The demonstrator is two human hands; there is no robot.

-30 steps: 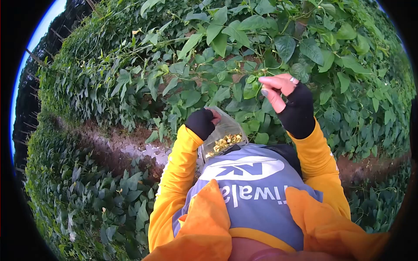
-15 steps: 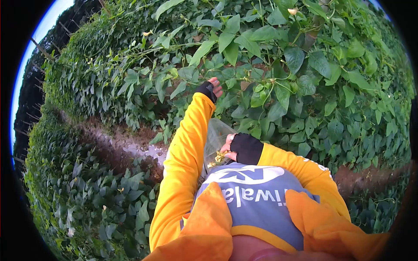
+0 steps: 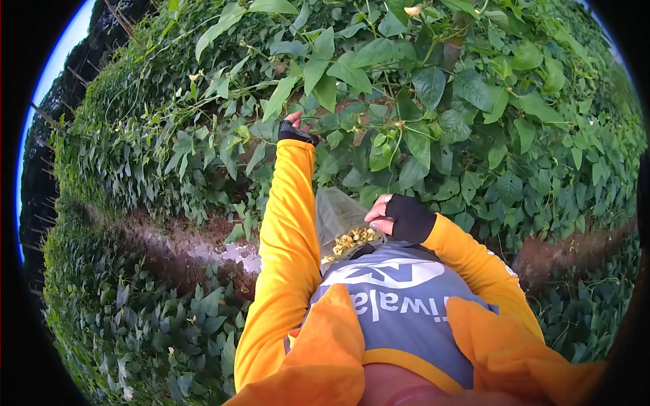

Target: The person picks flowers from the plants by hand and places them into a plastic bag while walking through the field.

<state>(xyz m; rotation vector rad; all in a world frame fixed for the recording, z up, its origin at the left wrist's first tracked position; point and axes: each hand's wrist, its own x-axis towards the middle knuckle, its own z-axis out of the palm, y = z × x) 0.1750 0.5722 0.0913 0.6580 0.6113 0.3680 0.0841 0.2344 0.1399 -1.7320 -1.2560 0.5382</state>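
My left hand [image 3: 298, 124], in a black fingerless glove, is up among the bean-like vine leaves [image 3: 315, 71]. Its fingers are curled and partly hidden by foliage, and whatever they close on cannot be made out. Low in front of my chest, my right hand [image 3: 399, 216], also gloved in black with bare fingertips, pinches the rim of a clear plastic bag [image 3: 332, 210]. Inside the bag lies a heap of small yellowish flowers [image 3: 353, 239], just below my right fingertips.
Dense climbing vines fill the front and right, with a pale flower [image 3: 413, 11] near the top and a post [image 3: 452, 51] behind leaves. A muddy furrow [image 3: 169, 245] with wet patches runs to the left. Another leafy row [image 3: 156, 338] grows at lower left.
My left hand has moved left and slightly up into the leaves, its fingers now curled. The right hand has shifted right, off the flowers to the bag's rim, exposing more of the heap.
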